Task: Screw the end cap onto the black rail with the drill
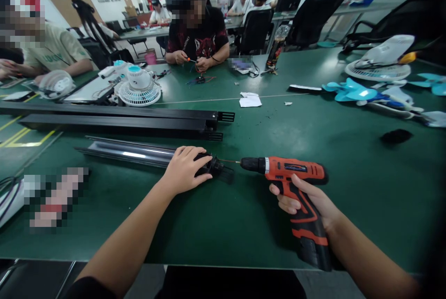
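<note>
My right hand (310,201) is wrapped round the grip of an orange and black cordless drill (296,169), its chuck pointing left. A thin bit or rod runs from the chuck toward the end of a long black channel-shaped housing (132,151). Over that housing's right end lies my left hand (188,169), fingers bent round it and holding it against the table. A dark slotted end piece (223,171) sticks out past my fingers, blurred. Whether the bit touches it, I cannot tell.
Behind the housing lie more long black housings (114,122). White fan parts (139,89) stand at the back left, blue fan blades (351,89) at the right. White paper (250,100) and a bottle (277,48) are on the green table (223,234). Across it a person (197,34) holds a screwdriver.
</note>
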A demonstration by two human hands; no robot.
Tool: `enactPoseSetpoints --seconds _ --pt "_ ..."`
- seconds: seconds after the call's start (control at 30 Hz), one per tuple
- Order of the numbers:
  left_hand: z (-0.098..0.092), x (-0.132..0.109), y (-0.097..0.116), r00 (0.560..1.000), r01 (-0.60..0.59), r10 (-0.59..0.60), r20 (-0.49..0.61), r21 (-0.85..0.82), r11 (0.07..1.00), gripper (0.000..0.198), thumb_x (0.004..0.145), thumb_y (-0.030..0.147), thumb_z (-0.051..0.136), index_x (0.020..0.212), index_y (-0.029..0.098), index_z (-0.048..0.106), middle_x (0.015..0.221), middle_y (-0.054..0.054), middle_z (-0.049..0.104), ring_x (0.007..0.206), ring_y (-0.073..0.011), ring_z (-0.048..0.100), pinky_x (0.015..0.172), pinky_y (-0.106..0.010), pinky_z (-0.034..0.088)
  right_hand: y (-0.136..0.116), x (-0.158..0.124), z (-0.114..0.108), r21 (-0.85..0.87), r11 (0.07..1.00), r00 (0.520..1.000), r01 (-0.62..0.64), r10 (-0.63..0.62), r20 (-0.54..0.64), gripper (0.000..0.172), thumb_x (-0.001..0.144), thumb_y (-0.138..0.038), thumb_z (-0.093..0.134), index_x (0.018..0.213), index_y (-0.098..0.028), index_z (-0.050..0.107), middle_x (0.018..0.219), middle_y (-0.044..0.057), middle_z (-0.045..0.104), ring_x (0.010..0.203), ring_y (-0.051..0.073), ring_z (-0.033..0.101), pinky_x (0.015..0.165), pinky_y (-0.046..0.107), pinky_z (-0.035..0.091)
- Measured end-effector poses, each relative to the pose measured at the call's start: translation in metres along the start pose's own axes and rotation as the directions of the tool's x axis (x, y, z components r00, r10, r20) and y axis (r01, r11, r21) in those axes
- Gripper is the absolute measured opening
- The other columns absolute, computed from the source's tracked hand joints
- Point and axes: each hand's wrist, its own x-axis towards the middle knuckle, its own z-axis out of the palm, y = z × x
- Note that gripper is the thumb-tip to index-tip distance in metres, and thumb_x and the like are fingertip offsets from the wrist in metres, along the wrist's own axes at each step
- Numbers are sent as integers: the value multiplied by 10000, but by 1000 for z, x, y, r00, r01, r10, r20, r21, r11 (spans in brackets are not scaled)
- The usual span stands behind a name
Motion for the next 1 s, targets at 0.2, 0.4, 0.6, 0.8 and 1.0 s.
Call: enactPoseSetpoints --seconds 0.2,0.4,0.6,0.8,1.0 --pt "0 2 2 1000 11 -11 -7 5 1000 409 963 491 675 1274 227 703 1318 -138 662 1186 -341 617 1016 -536 448 -1 -2 1 9 1000 999 10 -10 -32 468 904 -607 698 929 -140 688 549 -46 375 521 106 293 507 244 357" --pt "1 2 2 1000 16 -16 -11 -4 1000 406 967 496 651 1254 215 707 1306 -143 659 1174 -348 615 1006 -553 452 -3 -2 5 34 999 1000 -4 5 -29 449 895 -612 706 931 -167 666 544 -47 355 527 115 310 510 246 358" --pt "2 1 1 1000 14 -14 -11 -1 1000 415 966 498 655 1264 211 698 1315 -138 652 1184 -344 609 1014 -553 447 -3 0 4 29 1000 1000 -5 6 -30 452 907 -607 696 923 -156 661 545 -46 360 522 110 318 507 243 362" --pt "2 1 2 1000 6 -6 -14 18 1000 414 982 508 628 1272 219 695 1314 -142 659 1190 -350 608 1006 -543 454 -1 -1 -2 6 1000 1000 -2 2 -25 460 925 -592 681 958 -133 669 548 -49 373 520 105 335 512 240 377" --pt "3 1 2 1000 1 -1 -18 22 1000 403 982 500 635 1270 224 690 1312 -137 656 1188 -345 608 1005 -538 458 -2 -1 1 -6 1000 1000 -9 9 -22 457 919 -601 686 936 -145 654 540 -54 361 511 101 320 498 241 365"
